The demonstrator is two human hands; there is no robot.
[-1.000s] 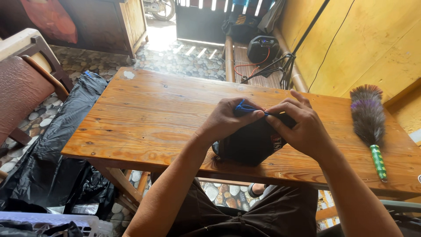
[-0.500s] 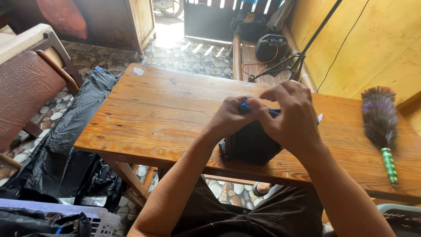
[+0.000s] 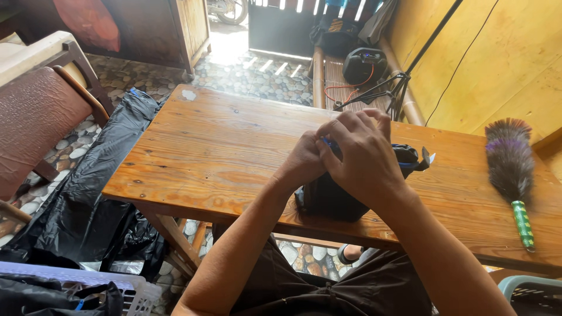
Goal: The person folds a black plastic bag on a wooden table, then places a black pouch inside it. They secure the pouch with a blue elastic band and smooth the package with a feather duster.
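A black fabric bundle (image 3: 328,202) with blue trim sits on the wooden table (image 3: 216,146) near its front edge. My left hand (image 3: 304,161) grips the bundle's top from the left. My right hand (image 3: 366,155) lies over the top of it, fingers curled and pinching the blue edge together with the left. A dark strap end (image 3: 413,158) with a small light tag sticks out to the right of my right hand. Most of the bundle's top is hidden under both hands.
A feather duster (image 3: 512,169) with a green handle lies at the table's right end. Black plastic sheeting (image 3: 88,199) hangs left of the table beside a brown padded chair (image 3: 35,117). A white basket (image 3: 126,289) stands at lower left, a bench with cables behind the table.
The view has shifted slightly right. My right hand has moved further over the top of the bundle and covers more of it; both hands stay on the blue edge.
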